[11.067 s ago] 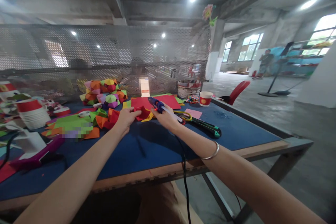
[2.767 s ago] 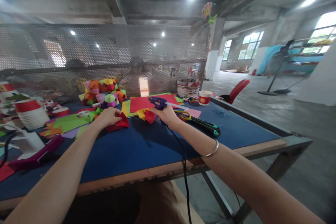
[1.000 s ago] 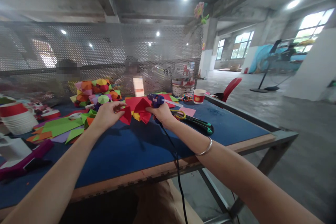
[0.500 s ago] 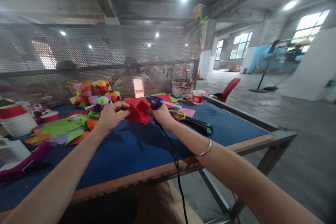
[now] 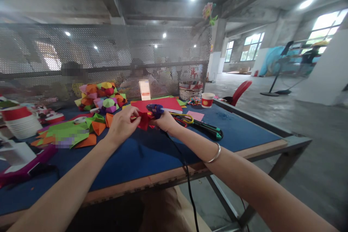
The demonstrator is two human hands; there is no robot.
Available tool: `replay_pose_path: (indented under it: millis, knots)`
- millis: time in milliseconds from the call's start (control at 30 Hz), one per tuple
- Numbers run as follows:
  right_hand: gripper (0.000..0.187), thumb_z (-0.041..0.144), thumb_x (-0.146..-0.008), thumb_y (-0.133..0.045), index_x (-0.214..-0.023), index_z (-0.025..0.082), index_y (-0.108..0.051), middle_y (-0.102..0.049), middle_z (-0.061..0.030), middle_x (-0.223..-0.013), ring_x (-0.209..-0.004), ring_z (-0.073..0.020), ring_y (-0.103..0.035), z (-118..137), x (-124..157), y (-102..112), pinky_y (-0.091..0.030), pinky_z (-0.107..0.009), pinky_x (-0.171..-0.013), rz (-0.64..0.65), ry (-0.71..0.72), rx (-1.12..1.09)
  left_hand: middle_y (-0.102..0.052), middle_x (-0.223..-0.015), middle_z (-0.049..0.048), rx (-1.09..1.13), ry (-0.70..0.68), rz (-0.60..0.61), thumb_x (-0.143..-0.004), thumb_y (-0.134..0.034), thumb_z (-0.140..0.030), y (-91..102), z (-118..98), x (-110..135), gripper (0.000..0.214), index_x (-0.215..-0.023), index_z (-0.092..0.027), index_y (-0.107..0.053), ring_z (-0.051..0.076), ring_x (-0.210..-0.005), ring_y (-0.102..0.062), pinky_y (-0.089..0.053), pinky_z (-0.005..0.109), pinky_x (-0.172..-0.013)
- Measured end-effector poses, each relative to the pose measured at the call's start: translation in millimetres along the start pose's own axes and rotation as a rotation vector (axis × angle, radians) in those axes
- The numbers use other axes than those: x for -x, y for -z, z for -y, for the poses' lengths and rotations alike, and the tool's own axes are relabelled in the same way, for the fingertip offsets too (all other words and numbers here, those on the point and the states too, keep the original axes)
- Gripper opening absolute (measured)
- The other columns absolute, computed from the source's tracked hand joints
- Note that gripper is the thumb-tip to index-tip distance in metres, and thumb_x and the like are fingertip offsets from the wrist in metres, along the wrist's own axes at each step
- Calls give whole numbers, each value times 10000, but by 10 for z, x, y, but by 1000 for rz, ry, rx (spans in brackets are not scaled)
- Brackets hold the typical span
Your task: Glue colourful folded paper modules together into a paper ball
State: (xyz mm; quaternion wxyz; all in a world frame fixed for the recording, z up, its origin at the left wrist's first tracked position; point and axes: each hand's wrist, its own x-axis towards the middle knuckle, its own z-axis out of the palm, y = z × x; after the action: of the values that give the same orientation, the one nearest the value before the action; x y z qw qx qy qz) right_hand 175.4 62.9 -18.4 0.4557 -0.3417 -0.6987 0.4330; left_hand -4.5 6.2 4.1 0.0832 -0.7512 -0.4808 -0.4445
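My left hand [image 5: 121, 123] pinches a small piece of folded red paper [image 5: 143, 121] between thumb and fingers, just above the table. Wrapped round the handle of a blue hot glue gun [image 5: 154, 109] is my right hand [image 5: 167, 122]; a clear glue stick [image 5: 174, 110] pokes out of the gun's rear. The gun lies close over the red paper, and I cannot tell whether its tip touches it. Its black cord [image 5: 187, 177] hangs over the table's front edge. Behind both hands are flat red paper sheets [image 5: 170, 103].
Yellow-handled scissors [image 5: 187, 119] and a black-green cutter [image 5: 210, 129] lie right of my right hand. Loose coloured papers [image 5: 67, 130], folded paper balls [image 5: 108, 105] and stacked cups [image 5: 21, 123] are leftward. A paper cup [image 5: 207, 100] and woven basket [image 5: 190, 90] stand behind.
My left hand has moved slightly right, and its fingers now cover more of the red paper, which looks more folded together. The glue gun has shifted a little left over it.
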Motion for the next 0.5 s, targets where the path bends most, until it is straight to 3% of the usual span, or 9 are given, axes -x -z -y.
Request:
replay_pose_path:
  millis: [200,367,500]
  knots:
    - [281,104,-652,-789,-916,165,-715,-575,70,-606,-551,-110,-499,74,45,-27,-462,-239,-571,50,-54,-93,-745,-896,68,-64,59,83,-834,-584,-272,-22,-48,13,41,-854,-236,-591,239,-820,-721,-584,364,-779]
    - [332,65,-659,-778,-972,164,-734,-663,30,-694,-640,-145,-604,79,49,-48,-531,-261,-633,41,-49,-79,-774,-996,68,63,140,117,-775,-609,-216,-47,-16,20,384,-1157,-230,-572,274,-931,-762,-585,398,-865]
    - [316,152,-766,-754,-1080,178,-740,-689,15,-733,-662,-151,-629,54,36,-42,-562,-275,-665,-9,-4,-18,-769,-948,50,166,228,106,-753,-629,-228,-73,43,26,551,-1295,-222,-532,264,-877,-762,-597,385,-829]
